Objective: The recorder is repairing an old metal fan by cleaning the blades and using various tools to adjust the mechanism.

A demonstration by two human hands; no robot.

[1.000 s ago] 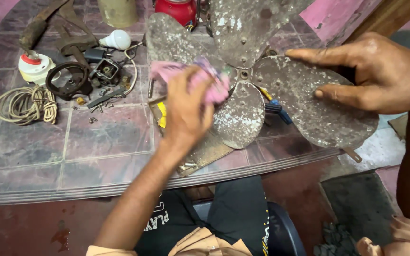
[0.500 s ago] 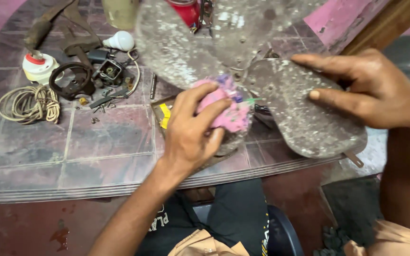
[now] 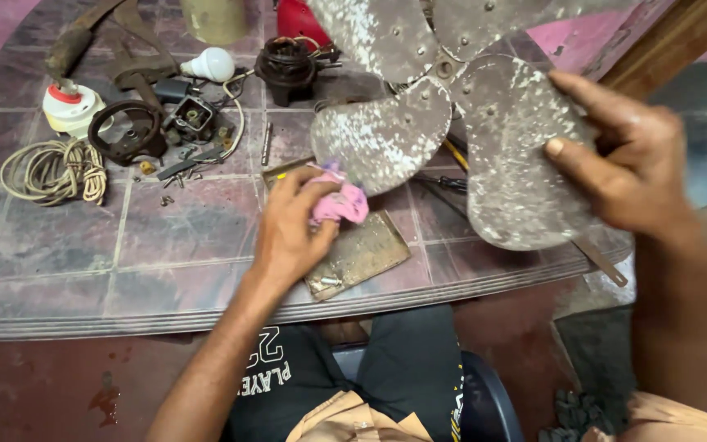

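Left hand point(image 3: 292, 233) closed around pink rag point(image 3: 339, 202), pressed to lower tip of one fan blade point(image 3: 382, 135). Right hand point(image 3: 628, 168) gripping edge of adjacent blade point(image 3: 513, 160), thumb on top, fingers wrapped under, holding fan point(image 3: 443, 69) tilted above worktop point(image 3: 182, 237).

Progress, judged from surfaces: early. All visible blades still speckled with pale grime and brown tarnish; no clearly clean patch anywhere. Blade under rag looks as dirty as the rest. Hub rivets also dull. Back faces not visible, cannot tell their state.

Relative to fan:
- Directly below rag-side blade: flat rusty plate point(image 3: 358, 254) with a bolt on it, near worktop edge.
- Under right blade: thin dark tools, partly hidden, pliers or screwdriver, cannot tell.
- Left of hub: dark motor part point(image 3: 286, 67), white bulb point(image 3: 210, 64), black ring point(image 3: 128, 131), scattered screws.
- Far left: coiled cord point(image 3: 51, 170), white spool with red top point(image 3: 69, 106).
- Above left: red item point(image 3: 300, 18), mostly cut off.

Left to do by the look: essentially whole fan.
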